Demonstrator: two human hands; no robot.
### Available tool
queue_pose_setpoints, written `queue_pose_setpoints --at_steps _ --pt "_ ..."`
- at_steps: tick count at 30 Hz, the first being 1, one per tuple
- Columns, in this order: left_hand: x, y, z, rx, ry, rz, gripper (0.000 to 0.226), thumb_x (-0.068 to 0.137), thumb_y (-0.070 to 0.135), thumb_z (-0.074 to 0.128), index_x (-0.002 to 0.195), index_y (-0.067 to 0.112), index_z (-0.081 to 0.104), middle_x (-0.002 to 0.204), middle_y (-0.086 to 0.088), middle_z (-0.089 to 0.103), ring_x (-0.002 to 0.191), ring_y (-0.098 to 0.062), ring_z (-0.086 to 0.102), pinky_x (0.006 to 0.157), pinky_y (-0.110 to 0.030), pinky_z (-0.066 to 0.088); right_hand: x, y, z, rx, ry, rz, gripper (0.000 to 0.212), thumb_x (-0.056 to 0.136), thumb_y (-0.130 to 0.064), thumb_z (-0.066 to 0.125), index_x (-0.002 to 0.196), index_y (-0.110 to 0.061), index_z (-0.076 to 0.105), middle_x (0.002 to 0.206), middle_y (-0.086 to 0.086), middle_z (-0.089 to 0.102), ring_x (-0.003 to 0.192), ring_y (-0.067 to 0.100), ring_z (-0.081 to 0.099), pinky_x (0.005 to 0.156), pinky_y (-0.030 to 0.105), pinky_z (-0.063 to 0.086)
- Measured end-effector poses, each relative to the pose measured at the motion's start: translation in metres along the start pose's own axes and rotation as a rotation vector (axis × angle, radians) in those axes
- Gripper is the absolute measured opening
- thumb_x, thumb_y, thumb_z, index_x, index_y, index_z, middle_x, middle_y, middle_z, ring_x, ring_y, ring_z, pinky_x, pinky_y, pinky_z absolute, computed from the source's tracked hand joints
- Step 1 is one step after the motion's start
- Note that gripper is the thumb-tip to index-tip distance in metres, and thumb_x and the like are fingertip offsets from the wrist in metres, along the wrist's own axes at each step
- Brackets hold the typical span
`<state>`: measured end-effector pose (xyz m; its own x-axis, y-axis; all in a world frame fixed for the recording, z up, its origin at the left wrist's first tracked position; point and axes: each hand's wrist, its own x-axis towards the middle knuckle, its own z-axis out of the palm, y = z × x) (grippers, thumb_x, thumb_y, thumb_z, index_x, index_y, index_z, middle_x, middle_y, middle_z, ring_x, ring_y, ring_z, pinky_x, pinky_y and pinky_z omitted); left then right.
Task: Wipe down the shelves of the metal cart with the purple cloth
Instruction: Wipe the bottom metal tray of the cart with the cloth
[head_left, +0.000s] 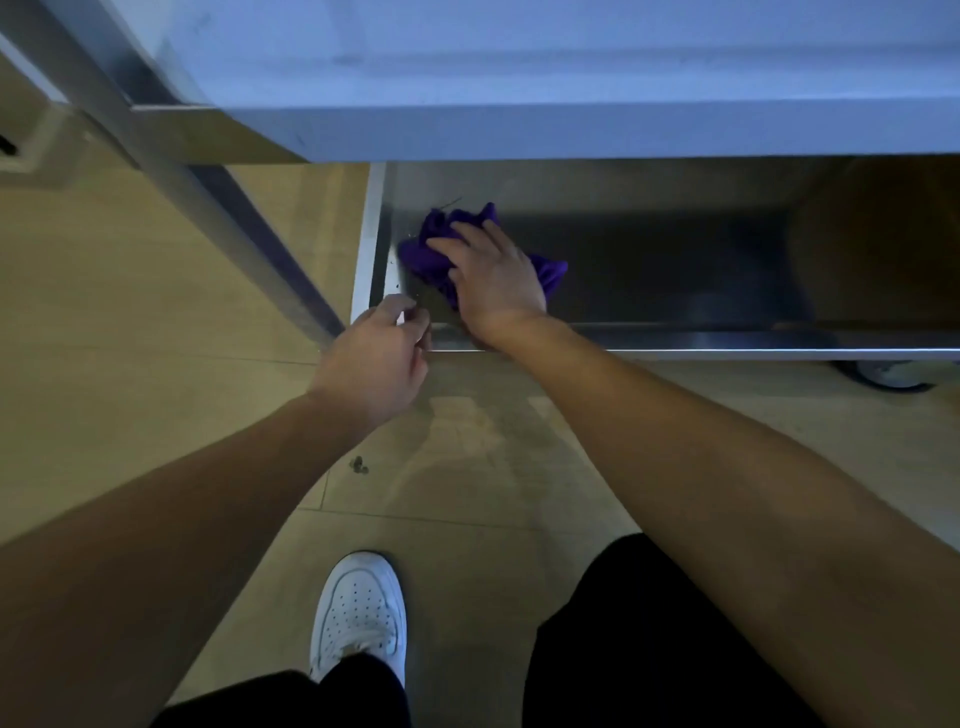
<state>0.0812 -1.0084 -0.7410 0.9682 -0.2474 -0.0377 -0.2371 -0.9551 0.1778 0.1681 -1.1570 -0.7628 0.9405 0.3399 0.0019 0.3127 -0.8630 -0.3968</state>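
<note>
The purple cloth (434, 244) lies bunched on the bottom shelf (675, 291) of the metal cart, near the shelf's left end. My right hand (493, 275) lies flat on top of the cloth, fingers spread and pointing left, pressing it onto the shelf. My left hand (376, 358) is at the shelf's front left corner with its fingers curled at the metal rim (675, 353); whether it grips the rim is unclear. An upper shelf (571, 78) of the cart overhangs and hides the back of the bottom shelf.
A slanted metal cart leg (223, 208) runs down at the left. A caster wheel (888, 374) shows under the shelf at the right. Beige floor tiles (156, 312) surround the cart, with a small dark speck (358, 465). My white shoe (358, 613) stands below.
</note>
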Motion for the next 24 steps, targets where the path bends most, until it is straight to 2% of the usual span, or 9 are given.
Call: queue_pose_setpoints --at_steps 3,7,11,15,18,21,24 --pt "-0.001 0.002 0.003 -0.029 0.02 -0.025 0.034 0.084 0.013 0.055 0.115 0.003 0.062 0.125 -0.012 0.052 0.095 -0.032 0.061 0.085 -0.04 0.05 -0.008 -0.021 0.006 0.011 -0.097 -0.105 0.056 0.097 -0.027 0.052 0.147 -0.037 0.031 0.159 -0.007 0.022 0.149 0.023 0.009 0.12 0.042 0.015" --pt "-0.009 0.002 0.007 -0.068 0.083 -0.041 0.021 0.086 0.015 0.054 0.103 0.009 0.065 0.116 -0.007 0.054 0.095 -0.028 0.058 0.081 -0.044 0.053 -0.008 0.002 -0.002 -0.034 -0.086 -0.11 0.047 0.102 -0.026 0.039 0.147 -0.038 0.033 0.159 -0.007 0.025 0.148 0.023 0.014 0.12 0.04 0.017" --pt "-0.012 0.004 0.007 -0.079 0.084 -0.047 0.02 0.089 0.017 0.054 0.105 0.012 0.064 0.117 -0.004 0.052 0.102 -0.024 0.054 0.081 -0.041 0.053 -0.015 0.05 -0.019 -0.054 0.037 0.114 0.046 0.102 -0.024 0.037 0.146 -0.037 0.035 0.158 -0.005 0.027 0.148 0.025 0.017 0.118 0.044 0.022" --pt "-0.012 0.006 0.007 -0.107 0.078 -0.052 0.018 0.089 0.017 0.055 0.104 0.012 0.064 0.118 -0.005 0.051 0.103 -0.022 0.055 0.084 -0.034 0.049 -0.025 0.054 -0.019 -0.076 0.123 0.389 0.051 0.101 -0.019 0.039 0.145 -0.043 0.03 0.161 -0.005 0.015 0.149 0.03 0.005 0.121 0.048 0.009" --pt "-0.011 0.006 0.004 -0.127 0.057 -0.065 0.018 0.087 0.016 0.056 0.102 0.01 0.064 0.117 -0.005 0.051 0.097 -0.023 0.056 0.082 -0.034 0.048 -0.024 0.032 -0.008 -0.06 0.156 0.504 0.057 0.098 -0.016 0.039 0.146 -0.045 0.026 0.162 -0.006 0.011 0.149 0.031 0.007 0.121 0.047 0.008" --pt "-0.011 0.004 0.003 -0.144 0.051 -0.079 0.019 0.085 0.015 0.057 0.101 0.009 0.064 0.118 -0.004 0.051 0.092 -0.024 0.057 0.08 -0.035 0.049 -0.023 0.006 -0.001 -0.042 0.108 0.392 0.056 0.097 -0.02 0.04 0.145 -0.046 0.028 0.161 -0.009 0.016 0.148 0.029 0.01 0.12 0.046 0.01" --pt "-0.013 0.002 0.005 -0.152 0.038 -0.09 0.028 0.084 0.014 0.058 0.11 0.007 0.062 0.123 -0.004 0.048 0.097 -0.024 0.058 0.083 -0.037 0.051 -0.028 -0.017 0.007 -0.067 0.009 0.1 0.053 0.098 -0.023 0.041 0.145 -0.044 0.031 0.16 -0.009 0.019 0.147 0.028 0.011 0.121 0.045 0.009"
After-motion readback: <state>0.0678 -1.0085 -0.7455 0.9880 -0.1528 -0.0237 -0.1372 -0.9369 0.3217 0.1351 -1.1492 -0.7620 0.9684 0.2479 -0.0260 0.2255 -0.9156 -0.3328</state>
